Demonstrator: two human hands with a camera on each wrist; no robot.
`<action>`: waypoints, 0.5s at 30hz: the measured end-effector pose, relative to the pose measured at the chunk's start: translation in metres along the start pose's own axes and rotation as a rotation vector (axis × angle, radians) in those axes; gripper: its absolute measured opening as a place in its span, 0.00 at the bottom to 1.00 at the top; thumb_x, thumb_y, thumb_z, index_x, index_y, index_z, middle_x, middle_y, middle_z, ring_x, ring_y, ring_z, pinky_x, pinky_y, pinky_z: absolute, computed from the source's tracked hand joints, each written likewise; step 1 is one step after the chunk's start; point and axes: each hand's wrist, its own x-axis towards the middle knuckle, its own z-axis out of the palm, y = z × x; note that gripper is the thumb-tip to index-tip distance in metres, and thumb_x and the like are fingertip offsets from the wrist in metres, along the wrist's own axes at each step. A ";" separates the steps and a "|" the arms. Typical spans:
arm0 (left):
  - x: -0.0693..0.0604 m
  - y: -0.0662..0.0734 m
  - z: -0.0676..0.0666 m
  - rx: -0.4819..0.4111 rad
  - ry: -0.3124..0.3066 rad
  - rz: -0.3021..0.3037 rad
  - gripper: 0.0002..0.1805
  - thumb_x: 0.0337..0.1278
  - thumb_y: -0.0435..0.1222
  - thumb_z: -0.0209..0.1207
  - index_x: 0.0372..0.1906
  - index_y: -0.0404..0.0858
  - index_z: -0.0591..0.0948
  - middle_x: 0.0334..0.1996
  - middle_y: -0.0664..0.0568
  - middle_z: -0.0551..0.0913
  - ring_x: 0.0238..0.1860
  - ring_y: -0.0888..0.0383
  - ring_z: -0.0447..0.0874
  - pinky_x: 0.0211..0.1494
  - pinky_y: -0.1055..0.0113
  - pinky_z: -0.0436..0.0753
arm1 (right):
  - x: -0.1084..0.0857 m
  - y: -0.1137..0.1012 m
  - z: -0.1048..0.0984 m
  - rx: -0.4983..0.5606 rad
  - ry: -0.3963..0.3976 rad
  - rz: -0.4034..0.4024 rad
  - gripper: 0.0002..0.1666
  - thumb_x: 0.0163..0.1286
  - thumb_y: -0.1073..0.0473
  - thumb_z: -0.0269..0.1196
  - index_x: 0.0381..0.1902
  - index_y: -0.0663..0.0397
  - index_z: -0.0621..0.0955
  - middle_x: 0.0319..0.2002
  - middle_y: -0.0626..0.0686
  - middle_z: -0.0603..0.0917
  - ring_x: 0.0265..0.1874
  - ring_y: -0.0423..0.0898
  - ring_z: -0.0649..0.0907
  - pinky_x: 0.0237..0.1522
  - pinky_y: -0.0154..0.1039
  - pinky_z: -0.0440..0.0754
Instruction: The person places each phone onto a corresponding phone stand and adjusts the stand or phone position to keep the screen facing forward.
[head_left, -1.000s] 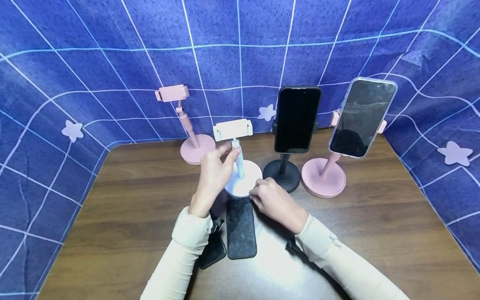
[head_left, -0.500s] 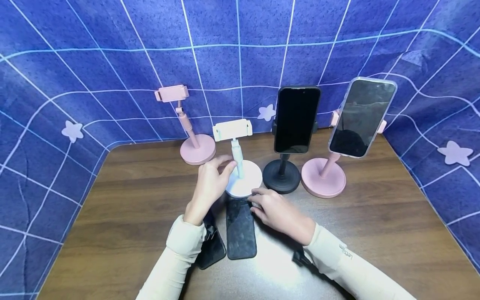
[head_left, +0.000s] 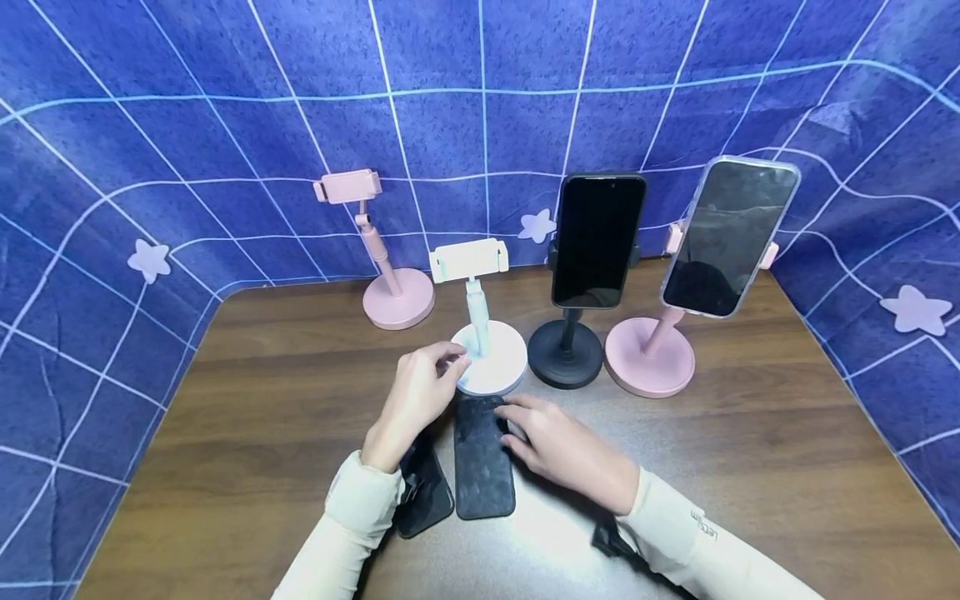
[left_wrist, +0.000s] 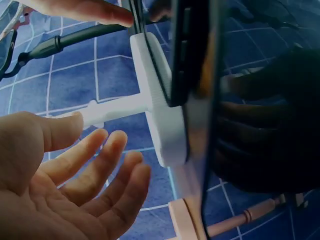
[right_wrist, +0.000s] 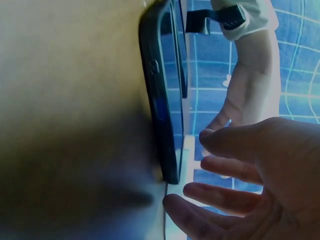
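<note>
Black rectangular phone with a glossy dark face [head_left: 484,467] lies flat on the brown wood-grain desk [head_left: 262,417], its far short edge close against the round base of a white plastic phone stand [head_left: 478,312]; I cannot tell whether the two touch. A second black phone [head_left: 432,504] lies askew just to its left, partly hidden by the left wrist.

The right hand [head_left: 566,446] hangs at the first phone's right long edge, near its far end. Its fingers are spread and loosely bent, clamped on nothing, and in the right wrist view they seem to stand apart from the phone. The left hand [head_left: 417,390] is over the near left rim of the white base, thumb and fingers apart in the left wrist view, with nothing gripped; whether a fingertip brushes the base is unclear.

The step in hand looks like steadying the stand and getting hold of the phone. To do it well, the right fingers would best take both long edges, keeping off the glass, and tip one side up before lifting, since a flat phone gives little to pinch. Drawing it slightly towards the body first would spare a knock against the base. The left fingers could press the base lightly, as a slim stem may rock under a sideways push.
</note>
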 end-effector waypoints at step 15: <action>-0.013 -0.007 0.001 0.124 -0.199 -0.075 0.05 0.65 0.37 0.66 0.35 0.42 0.89 0.27 0.56 0.86 0.29 0.59 0.79 0.40 0.62 0.81 | -0.015 -0.012 0.008 -0.031 -0.022 0.034 0.25 0.68 0.59 0.70 0.55 0.73 0.81 0.50 0.63 0.86 0.52 0.56 0.86 0.58 0.49 0.83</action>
